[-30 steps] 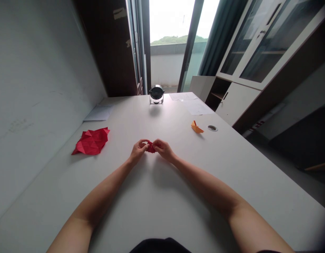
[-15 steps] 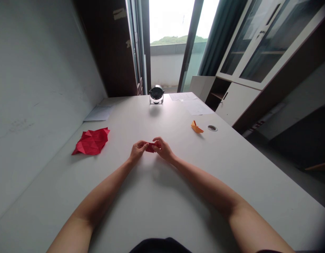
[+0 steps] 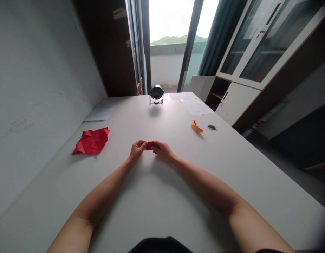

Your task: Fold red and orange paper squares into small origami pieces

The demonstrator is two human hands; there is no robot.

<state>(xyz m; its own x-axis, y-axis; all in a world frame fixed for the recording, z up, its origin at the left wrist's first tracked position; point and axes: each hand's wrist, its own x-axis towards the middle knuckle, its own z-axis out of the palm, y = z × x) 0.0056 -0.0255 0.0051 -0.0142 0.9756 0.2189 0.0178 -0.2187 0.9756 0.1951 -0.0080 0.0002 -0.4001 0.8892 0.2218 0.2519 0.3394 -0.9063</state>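
Observation:
A small folded piece of red paper (image 3: 150,145) is held between my two hands, just above the white table (image 3: 157,196). My left hand (image 3: 137,149) pinches its left end, thumb on the near side. At the right end my right hand (image 3: 162,150) grips it between thumb and fingers, with some of those fingers hidden behind the paper. Off to the left lies a larger creased red sheet (image 3: 92,141), spread out and uneven. An orange folded-paper boat (image 3: 196,127) stands on the table to the right of my hands.
A round black device on a clear stand (image 3: 156,94) is at the table's far edge. White papers (image 3: 197,106) lie at the back right, another sheet (image 3: 99,113) at the back left by the wall. A cable hole (image 3: 212,128) is near the right edge.
My right fingers, raised and spread before, have closed down around the right end of the red paper. The paper has turned from slightly slanted to a level rectangle. My left hand keeps its grip.

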